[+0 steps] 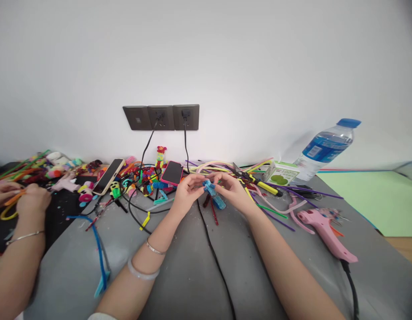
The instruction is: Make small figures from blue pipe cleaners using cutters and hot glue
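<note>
Both my hands meet above the grey table point(186, 275), fingers pinched on a small light-blue pipe-cleaner figure point(219, 202). My left hand point(189, 192) grips it from the left, thumb and fingertips together. On its other side my right hand point(233, 191) pinches it near the top. The fingertips partly cover the figure, so its full shape cannot be made out. Just below it a dark red pipe cleaner point(214, 212) hangs or lies; I cannot tell which. A black cable point(210, 249) runs beneath my hands.
Pliers with yellow handles point(266, 186), a green apple box point(282, 173), a tilted water bottle point(326, 151) and a pink glue gun point(329, 233) are right. Phones point(172, 172) and pipe-cleaner figures crowd the left. Another person's hands point(32, 200) hold an orange strip at far left.
</note>
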Available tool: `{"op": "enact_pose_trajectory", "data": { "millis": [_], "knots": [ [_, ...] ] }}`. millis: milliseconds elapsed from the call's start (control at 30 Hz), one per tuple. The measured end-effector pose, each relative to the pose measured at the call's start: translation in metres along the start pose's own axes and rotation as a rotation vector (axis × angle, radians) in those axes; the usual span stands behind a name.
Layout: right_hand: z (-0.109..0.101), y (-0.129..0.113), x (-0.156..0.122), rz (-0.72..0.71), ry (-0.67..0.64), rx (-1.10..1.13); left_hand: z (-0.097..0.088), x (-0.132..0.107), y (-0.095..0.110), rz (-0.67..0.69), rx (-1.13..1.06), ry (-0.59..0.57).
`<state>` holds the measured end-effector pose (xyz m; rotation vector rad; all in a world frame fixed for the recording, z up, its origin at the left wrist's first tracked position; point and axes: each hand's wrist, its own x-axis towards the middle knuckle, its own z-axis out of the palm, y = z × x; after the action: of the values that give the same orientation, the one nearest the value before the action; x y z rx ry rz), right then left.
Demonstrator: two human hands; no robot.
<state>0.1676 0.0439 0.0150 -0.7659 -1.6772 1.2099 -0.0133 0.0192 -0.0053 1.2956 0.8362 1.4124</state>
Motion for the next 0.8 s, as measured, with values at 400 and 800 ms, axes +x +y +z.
{"op": "enact_pose_trajectory", "data": {
  "millis": [400, 800],
  "knots": [
    [0.0024, -0.0009, -0.0005, 0.082, -0.01, 0.203, 0.0011, -0.0005, 0.0001, -0.05, -0.088, 0.013],
    [0.0022, -0.002, -0.0011, 0.096, -0.023, 0.136, 0.0016, -0.0008, 0.0015, -0.074, -0.057, 0.015]
  ]
}}
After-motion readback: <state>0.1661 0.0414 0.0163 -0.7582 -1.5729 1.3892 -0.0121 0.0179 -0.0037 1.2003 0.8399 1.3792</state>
